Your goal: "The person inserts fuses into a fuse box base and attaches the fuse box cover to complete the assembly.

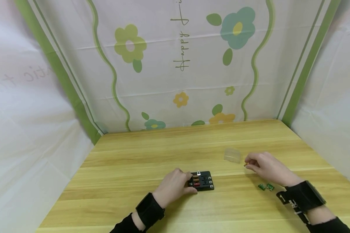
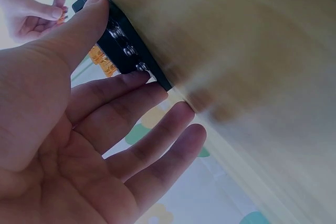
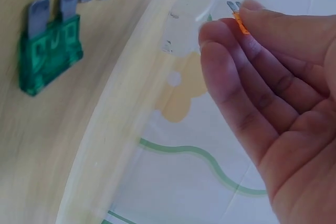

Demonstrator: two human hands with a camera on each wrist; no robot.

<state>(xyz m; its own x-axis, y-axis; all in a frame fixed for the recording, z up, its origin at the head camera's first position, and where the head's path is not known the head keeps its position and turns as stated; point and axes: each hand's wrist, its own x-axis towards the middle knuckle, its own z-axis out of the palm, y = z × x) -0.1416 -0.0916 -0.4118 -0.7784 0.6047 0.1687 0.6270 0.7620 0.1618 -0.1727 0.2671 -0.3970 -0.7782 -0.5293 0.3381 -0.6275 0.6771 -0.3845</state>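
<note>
A black fuse block (image 1: 204, 182) lies on the wooden table, with orange and red blade fuses (image 1: 196, 184) seated in its left part. My left hand (image 1: 175, 185) grips the block's left end, thumb on the near edge and fingers on the far one. In the left wrist view, metal terminals (image 2: 128, 51) show along the block's side. My right hand (image 1: 265, 166), above the table to the right, pinches an orange blade fuse (image 3: 240, 23) between thumb and fingertips, its metal prongs bare. Two green blade fuses (image 1: 266, 187) lie on the table below that hand.
A clear plastic cover (image 1: 232, 155) lies behind the fuse block, left of my right hand. The wooden table (image 1: 128, 168) ends at a printed cloth backdrop (image 1: 163, 74), with white cloth at both sides. Each wrist wears a black camera band (image 1: 304, 197).
</note>
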